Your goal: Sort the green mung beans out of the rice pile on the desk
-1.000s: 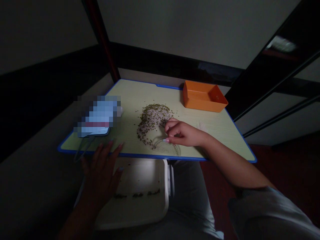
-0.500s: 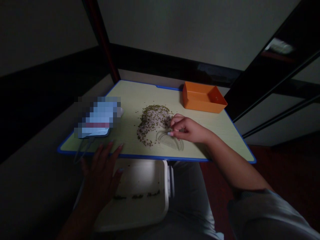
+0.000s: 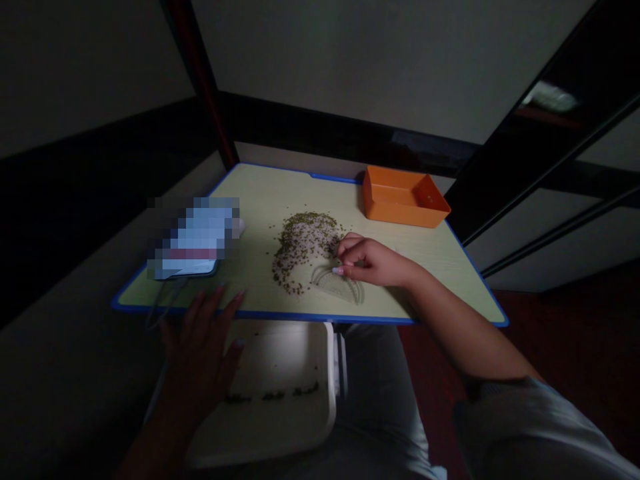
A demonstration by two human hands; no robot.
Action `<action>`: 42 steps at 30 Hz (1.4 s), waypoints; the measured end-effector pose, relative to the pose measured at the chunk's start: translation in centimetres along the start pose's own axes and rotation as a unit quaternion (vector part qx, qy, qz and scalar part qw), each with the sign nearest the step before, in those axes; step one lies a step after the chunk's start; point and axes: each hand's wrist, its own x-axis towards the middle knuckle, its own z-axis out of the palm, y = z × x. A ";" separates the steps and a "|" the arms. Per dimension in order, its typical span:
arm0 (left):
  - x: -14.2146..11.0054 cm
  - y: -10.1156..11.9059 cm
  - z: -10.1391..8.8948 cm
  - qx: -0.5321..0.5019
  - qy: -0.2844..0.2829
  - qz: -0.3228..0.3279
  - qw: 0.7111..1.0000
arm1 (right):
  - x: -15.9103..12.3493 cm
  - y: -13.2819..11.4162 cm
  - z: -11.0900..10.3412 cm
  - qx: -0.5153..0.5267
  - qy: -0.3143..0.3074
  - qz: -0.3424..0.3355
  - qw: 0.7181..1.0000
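Observation:
A clear half-round protractor (image 3: 334, 287) is at the near side of the board, to the right of a spread heap of small grains (image 3: 310, 237). The heap mixes green, dark and pale pieces. My right hand (image 3: 373, 260) is closed, with its thumb at the protractor's curved rim and its curled fingers beside the heap's right edge. Part of the rim is hidden behind the thumb. My left hand (image 3: 203, 340) is in shadow with its fingers spread, the fingertips over the board's near left edge, and nothing shows in it.
The pale board (image 3: 425, 293) has a blue edge. An orange box (image 3: 407, 213) stands at its back right, and a phone-like device (image 3: 200, 240), blurred out, with a cable, lies at the left. Below the near edge, a white tub (image 3: 295, 427) contains small dark clumps. Walls stand close behind.
The whole view has shifted slightly. My right hand, the protractor and the grains look almost the same, and my left hand keeps its place.

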 end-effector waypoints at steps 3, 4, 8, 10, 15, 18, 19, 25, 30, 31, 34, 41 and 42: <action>0.0 0.1 0.0 -0.001 -0.002 -0.004 1.000 | 0.1 0.0 0.0 -0.009 0.008 0.006 1.000; 0.0 0.1 0.0 -0.002 -0.002 -0.006 1.000 | 0.1 0.0 0.1 -0.008 0.009 0.007 1.000; -0.1 0.0 0.1 -0.006 -0.001 -0.007 1.000 | 0.1 -0.2 0.2 0.001 0.005 -0.002 1.000; -0.1 -0.1 0.1 -0.013 -0.001 -0.006 1.000 | 0.2 -0.2 0.3 0.005 0.004 -0.005 1.000; 0.0 0.1 0.0 -0.023 0.005 -0.006 1.000 | 0.3 -0.2 0.5 0.015 -0.006 -0.013 1.000; 0.0 0.1 -0.1 -0.019 0.009 -0.003 1.000 | 0.3 -0.2 0.5 0.020 -0.003 -0.024 1.000; 0.0 0.1 0.0 -0.017 0.008 -0.003 1.000 | 0.3 -0.2 0.5 0.020 -0.001 -0.024 1.000; 0.0 0.0 0.0 -0.017 0.001 -0.003 1.000 | 0.3 -0.3 0.5 0.022 -0.008 -0.024 0.999; 0.0 0.0 0.0 -0.015 0.000 -0.003 1.000 | 0.3 -0.2 0.6 0.024 -0.023 -0.017 0.999; 0.0 0.0 0.1 -0.015 0.000 -0.004 1.000 | 0.3 -0.3 0.6 0.022 -0.026 -0.013 0.999; -0.1 -0.1 0.2 -0.016 0.005 -0.005 1.000 | 0.3 -0.4 0.6 0.014 -0.033 -0.004 0.999; -0.1 -0.5 0.3 -0.021 0.005 0.000 1.000 | 0.5 -0.5 1.0 0.018 -0.055 -0.015 0.998; -0.1 -0.5 0.3 -0.021 0.003 -0.001 1.000 | 0.5 -0.5 1.1 0.017 -0.058 -0.016 0.998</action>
